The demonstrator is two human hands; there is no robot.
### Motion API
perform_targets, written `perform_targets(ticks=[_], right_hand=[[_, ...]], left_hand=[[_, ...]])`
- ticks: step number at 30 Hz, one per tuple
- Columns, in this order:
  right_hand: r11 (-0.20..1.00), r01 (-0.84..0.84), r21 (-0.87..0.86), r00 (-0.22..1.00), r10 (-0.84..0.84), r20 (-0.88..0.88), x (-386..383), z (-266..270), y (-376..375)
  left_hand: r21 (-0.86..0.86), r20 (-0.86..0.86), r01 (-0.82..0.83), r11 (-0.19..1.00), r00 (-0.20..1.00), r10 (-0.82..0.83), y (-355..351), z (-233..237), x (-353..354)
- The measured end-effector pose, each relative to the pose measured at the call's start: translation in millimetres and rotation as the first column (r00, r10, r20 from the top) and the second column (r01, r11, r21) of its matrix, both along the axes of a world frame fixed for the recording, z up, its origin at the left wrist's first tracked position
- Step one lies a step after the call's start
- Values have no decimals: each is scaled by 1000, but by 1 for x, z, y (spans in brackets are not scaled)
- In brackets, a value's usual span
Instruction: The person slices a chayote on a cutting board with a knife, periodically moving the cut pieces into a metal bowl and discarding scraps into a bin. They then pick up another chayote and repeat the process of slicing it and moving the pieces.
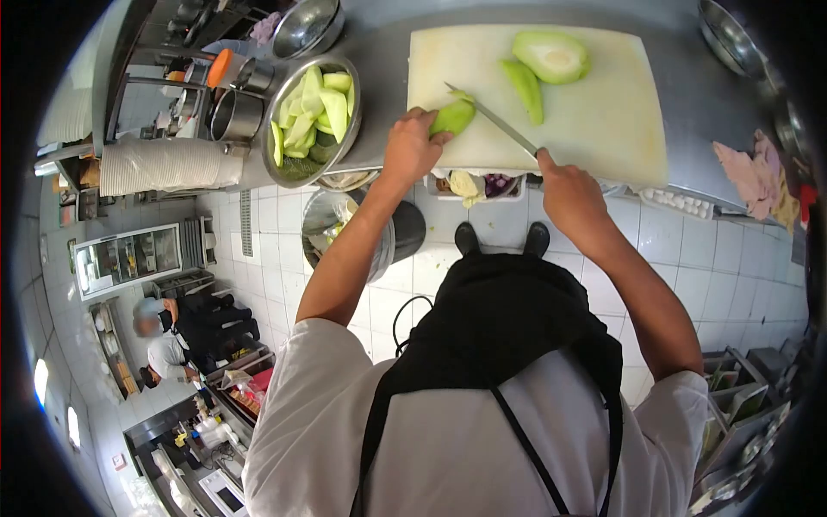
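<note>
Left hand [415, 142] pinches a green vegetable wedge [452, 119] over a white plastic board [607, 138], upper middle of frame; right hand [568, 196] is fisted round a long steel knife [505, 128]. If that wedge is slick and rolls, the knife could nick the left hand, I'd guess. Shiny round steel bowl [297, 179], upper left, is piled with pale-green slices [333, 110].

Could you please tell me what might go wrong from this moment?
The left hand holds the green piece close to the knife, so a slip could perhaps cut that hand.

The bowl of cut pieces stands near the edge of the counter; a bump from the left arm might tip it.
</note>
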State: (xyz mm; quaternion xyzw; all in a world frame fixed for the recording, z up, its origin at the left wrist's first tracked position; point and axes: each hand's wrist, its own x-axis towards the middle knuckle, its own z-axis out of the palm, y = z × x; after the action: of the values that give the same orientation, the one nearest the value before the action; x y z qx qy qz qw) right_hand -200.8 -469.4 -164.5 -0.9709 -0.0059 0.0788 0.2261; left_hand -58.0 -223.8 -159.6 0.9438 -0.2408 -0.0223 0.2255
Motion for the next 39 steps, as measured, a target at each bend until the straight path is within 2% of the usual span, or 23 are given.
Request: perform_targets(ticks=[5, 8, 11, 14, 15, 18, 21, 24, 29, 31, 32, 36, 39], right_hand=[[998, 51, -20, 998, -52, -21, -7, 8, -7], [993, 104, -47, 995, -104, 8, -19, 13, -7], [987, 123, -100, 987, -111, 113, -22, 7, -13], [987, 116, -114, 984, -99, 147, -22, 9, -19], [987, 115, -109, 985, -100, 140, -23, 15, -19], [978, 210, 21, 977, -209, -49, -31, 38, -20], [970, 228, 84, 973, -231, 25, -41, 29, -28], [932, 276, 234, 955, -294, 46, -50, 39, -33], [804, 487, 342, 871, -474, -126, -62, 61, -42], [757, 533, 379, 843, -513, -161, -68, 61, -46], [752, 526, 397, 844, -519, -137, -74, 45, -51], [612, 579, 539, 810, -507, -294, -85, 36, -50], [559, 596, 577, 796, -508, -330, -91, 22, -55]], left_hand=[[61, -65, -42, 997, 997, 46, 0, 0, -2], [-42, 30, -93, 995, 995, 94, -2, -8, -2], [-71, 194, 43, 997, 981, -28, -21, 10, -1], [10, 128, 174, 985, 976, -174, -36, 12, 7], [-2, 127, 141, 990, 982, -140, -37, 13, 10], [-23, 112, 79, 997, 991, -76, -40, 10, 16], [-32, 102, 67, 997, 993, -64, -39, 1, 18], [-37, 110, 116, 993, 988, -111, -59, -8, 24], [113, 68, 259, 959, 961, -268, -96, -26, 56], [136, -29, 234, 963, 972, -232, -107, -37, 70], [149, -76, 212, 966, 976, -203, -110, -42, 75], [160, 28, 252, 955, 965, -259, -107, -45, 75], [209, -105, 329, 921, 944, -313, -107, -40, 86]])
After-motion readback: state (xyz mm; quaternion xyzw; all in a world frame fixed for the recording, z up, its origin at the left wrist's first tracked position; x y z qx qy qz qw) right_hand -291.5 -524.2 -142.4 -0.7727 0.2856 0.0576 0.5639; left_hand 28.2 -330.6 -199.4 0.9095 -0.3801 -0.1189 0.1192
